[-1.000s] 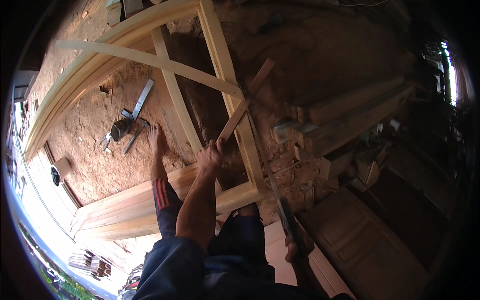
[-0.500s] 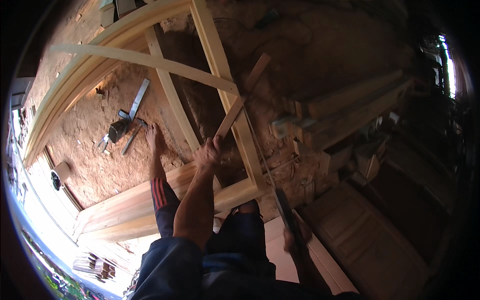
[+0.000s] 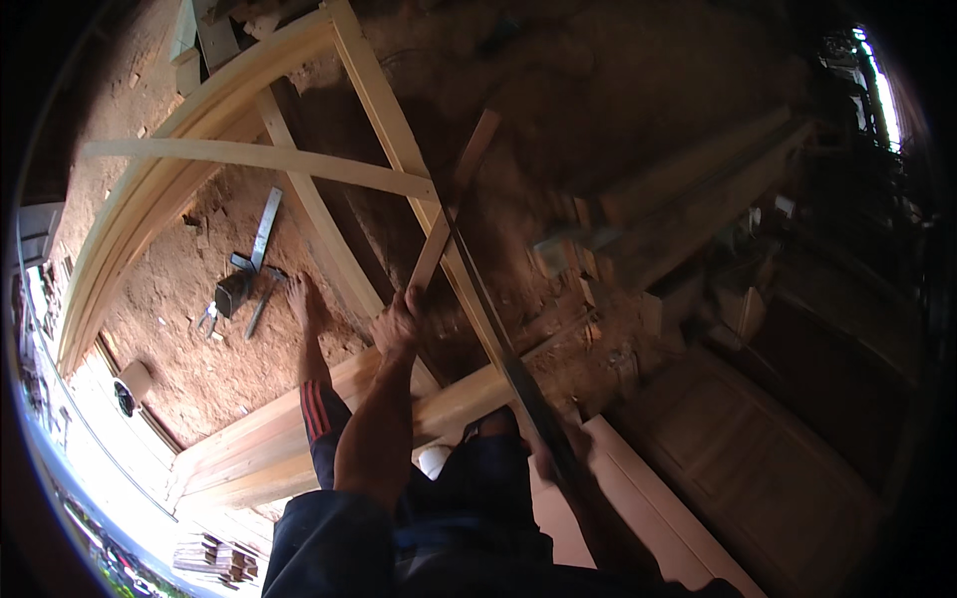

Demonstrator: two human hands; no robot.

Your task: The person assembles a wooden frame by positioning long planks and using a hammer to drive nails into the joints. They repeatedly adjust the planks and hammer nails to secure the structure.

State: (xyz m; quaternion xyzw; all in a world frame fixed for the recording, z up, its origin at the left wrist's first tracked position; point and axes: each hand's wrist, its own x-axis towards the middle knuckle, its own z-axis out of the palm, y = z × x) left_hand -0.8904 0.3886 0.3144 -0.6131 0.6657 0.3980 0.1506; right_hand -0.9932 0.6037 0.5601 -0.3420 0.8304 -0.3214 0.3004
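Note:
My left hand [image 3: 397,327] is closed around the lower end of a narrow wooden strip [image 3: 432,254]. That strip lies slanted across a beam [image 3: 384,110] of a large pale timber frame with a curved side. A handsaw [image 3: 498,344], seen nearly edge-on, runs from my right hand up to the strip, its far end touching or very near it. Dim and blurred, my right hand [image 3: 560,453] grips the saw's near end. Another long thin batten [image 3: 269,156] crosses the frame, its end beside the saw tip. My bare foot [image 3: 301,296] rests on the ground within the frame.
A square [image 3: 266,229], a dark block-like object [image 3: 233,292] and a hammer-like tool [image 3: 261,309] lie on the dirt floor. Planks [image 3: 299,424] cross before my legs. At right are stacked timbers [image 3: 698,214] and a panelled wooden board [image 3: 738,439].
The saw has slid forward and up along its length, with my right hand moving with it. My left hand still holds the strip. The whole view has shifted slightly.

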